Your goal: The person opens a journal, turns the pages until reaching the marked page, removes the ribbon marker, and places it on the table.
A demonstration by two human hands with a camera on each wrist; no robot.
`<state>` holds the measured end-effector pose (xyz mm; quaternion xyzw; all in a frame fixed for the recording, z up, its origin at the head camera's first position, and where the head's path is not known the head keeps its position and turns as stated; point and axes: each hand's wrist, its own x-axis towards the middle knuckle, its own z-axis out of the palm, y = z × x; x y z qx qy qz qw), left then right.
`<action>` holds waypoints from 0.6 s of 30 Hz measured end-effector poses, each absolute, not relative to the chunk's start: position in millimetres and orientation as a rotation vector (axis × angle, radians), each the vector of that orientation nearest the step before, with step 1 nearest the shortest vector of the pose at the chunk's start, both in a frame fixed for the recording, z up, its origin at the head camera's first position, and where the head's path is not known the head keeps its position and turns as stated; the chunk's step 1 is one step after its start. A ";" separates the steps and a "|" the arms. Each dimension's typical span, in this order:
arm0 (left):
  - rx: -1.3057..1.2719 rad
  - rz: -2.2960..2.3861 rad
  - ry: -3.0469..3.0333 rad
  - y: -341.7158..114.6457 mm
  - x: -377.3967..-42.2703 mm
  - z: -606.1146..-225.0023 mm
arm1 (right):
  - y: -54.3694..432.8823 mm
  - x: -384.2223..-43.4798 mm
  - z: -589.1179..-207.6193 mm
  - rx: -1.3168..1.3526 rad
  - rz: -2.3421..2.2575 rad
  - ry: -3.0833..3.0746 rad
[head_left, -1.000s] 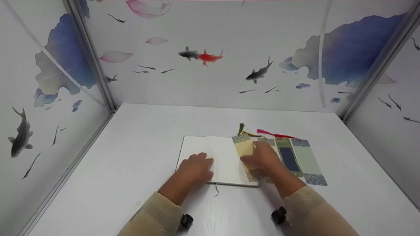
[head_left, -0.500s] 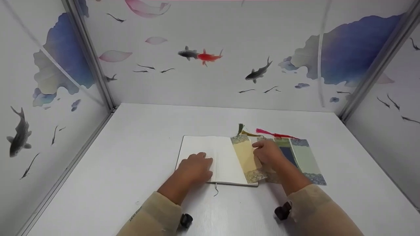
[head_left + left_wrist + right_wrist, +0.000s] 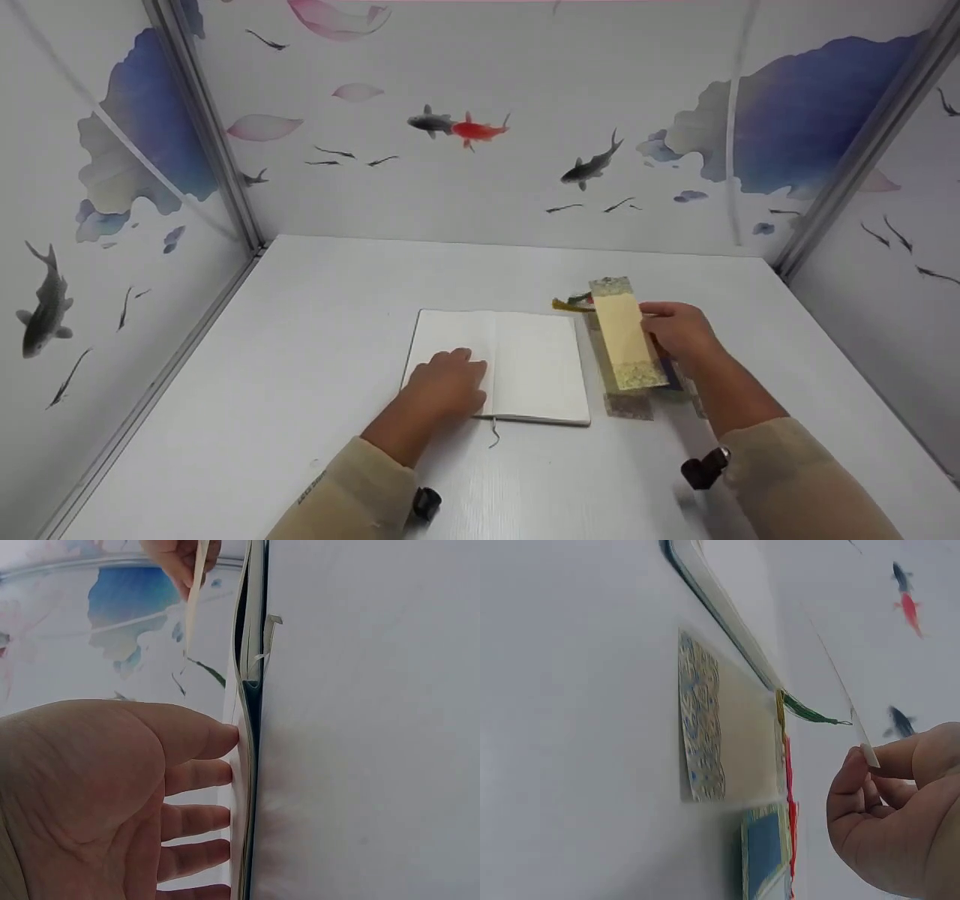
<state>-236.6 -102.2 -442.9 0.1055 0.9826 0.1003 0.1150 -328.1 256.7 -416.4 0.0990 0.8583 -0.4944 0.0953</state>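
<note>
My left hand [image 3: 446,382] rests on the left page of an open notebook [image 3: 536,367]; in the left wrist view its fingertips [image 3: 221,772] press the page near the lower edge. My right hand [image 3: 684,330] pinches a cream bookmark [image 3: 624,330] with patterned ends by its right edge, raised and tilted over other bookmarks. Edge-on, the held bookmark [image 3: 870,756] sits between thumb and fingers in the right wrist view, a green tassel [image 3: 810,711] beyond it. Below on the table lie a cream bookmark [image 3: 750,735] with a blue-patterned end and a blue-panelled one [image 3: 765,847], partly hidden in the head view.
The notebook's ribbon [image 3: 494,435] hangs out onto the white table [image 3: 330,337]. A yellow tassel [image 3: 570,305] lies behind the bookmarks, and red tassels [image 3: 791,787] show in the right wrist view. Printed wall panels [image 3: 480,195] enclose the table at back and sides.
The cream bookmark, earlier lying over the notebook's right page, is now lifted and carried right, off the notebook, by my right hand. The right page is uncovered. My left hand stays put.
</note>
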 end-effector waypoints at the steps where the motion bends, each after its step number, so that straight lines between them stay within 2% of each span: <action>1: 0.308 0.292 2.878 -102.3 -236.9 -443.0 | 264.2 -328.5 -415.3 0.316 -1.469 2.540; 10: 0.312 0.270 2.873 -102.2 -237.1 -443.6 | 325.7 -328.7 -418.9 0.410 -1.414 2.613; 18: 0.297 0.276 2.867 -102.4 -237.6 -444.9 | 371.5 -329.4 -426.4 0.598 -1.382 2.606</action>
